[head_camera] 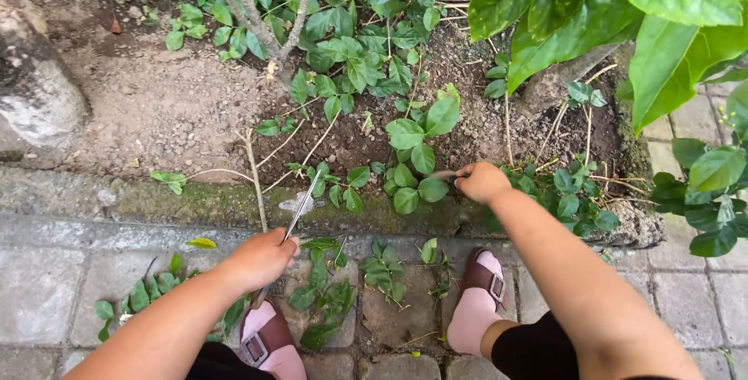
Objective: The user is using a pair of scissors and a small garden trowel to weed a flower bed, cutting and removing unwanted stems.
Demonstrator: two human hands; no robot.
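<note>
My left hand [260, 258] is closed around the handle of a thin metal cutting tool [304, 205], whose blades point up toward the leafy stems at the bed's edge. My right hand [481, 181] pinches a thin stem [442, 174] of a low green plant [413, 154] growing in the soil. Cut leafy sprigs [323, 294] lie on the paving stones between my feet.
A mossy stone kerb [195, 202] separates the soil bed from the grey paving [47, 286]. A shrub trunk [257, 6] rises at the back, big leaves [623, 6] hang at the top right, and a rock [35, 88] sits at left. My sandalled feet [479, 302] stand on the paving.
</note>
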